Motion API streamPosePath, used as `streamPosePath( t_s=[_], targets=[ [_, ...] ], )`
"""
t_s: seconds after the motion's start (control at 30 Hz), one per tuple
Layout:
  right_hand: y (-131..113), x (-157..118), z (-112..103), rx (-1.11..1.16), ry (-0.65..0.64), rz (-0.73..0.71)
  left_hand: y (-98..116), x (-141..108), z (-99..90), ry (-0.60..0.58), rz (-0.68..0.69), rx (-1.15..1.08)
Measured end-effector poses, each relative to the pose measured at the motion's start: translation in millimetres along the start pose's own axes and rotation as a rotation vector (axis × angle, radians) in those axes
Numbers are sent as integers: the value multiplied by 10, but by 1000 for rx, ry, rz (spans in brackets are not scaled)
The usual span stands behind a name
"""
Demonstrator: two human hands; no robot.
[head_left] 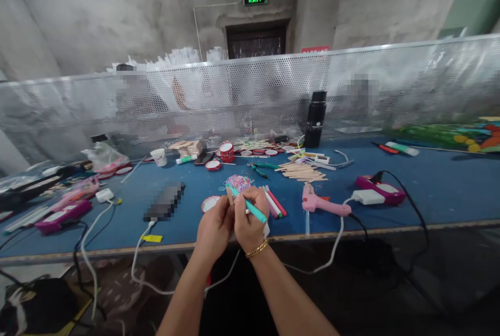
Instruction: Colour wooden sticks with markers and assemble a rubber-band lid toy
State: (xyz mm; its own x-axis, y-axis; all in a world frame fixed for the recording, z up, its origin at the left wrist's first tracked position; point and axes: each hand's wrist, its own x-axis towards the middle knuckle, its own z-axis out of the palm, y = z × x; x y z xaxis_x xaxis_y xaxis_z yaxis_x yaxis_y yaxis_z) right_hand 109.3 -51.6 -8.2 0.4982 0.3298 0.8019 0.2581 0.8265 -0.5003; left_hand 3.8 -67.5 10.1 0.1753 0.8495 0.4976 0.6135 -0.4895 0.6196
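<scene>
My right hand (250,224) is closed around a teal marker (255,211), its tip end pointing up and left. Pinched in my left hand (214,225) is a wooden craft stick (230,197), largely covered by the fingers; the two hands meet at it. Just beyond them lies a heap of small multicoloured bits (239,182). A white disc with a red rim (210,203) is partly hidden behind my left hand. Several capped markers (276,202) lie side by side to the right of my right hand.
A pink glue gun (324,206) and a purple power strip (380,190) with cords lie rightward. Craft sticks (302,170), pliers (258,170) and a black bottle (315,120) stand or lie farther back. A phone (164,201) with a cable is leftward.
</scene>
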Motion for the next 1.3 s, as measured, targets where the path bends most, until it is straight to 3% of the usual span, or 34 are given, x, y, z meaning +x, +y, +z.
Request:
streamPosePath(
  t_s=[1.3],
  targets=[
    [-6,6,3,-14,6,12,16,-1,-4,8,9,18]
  ],
)
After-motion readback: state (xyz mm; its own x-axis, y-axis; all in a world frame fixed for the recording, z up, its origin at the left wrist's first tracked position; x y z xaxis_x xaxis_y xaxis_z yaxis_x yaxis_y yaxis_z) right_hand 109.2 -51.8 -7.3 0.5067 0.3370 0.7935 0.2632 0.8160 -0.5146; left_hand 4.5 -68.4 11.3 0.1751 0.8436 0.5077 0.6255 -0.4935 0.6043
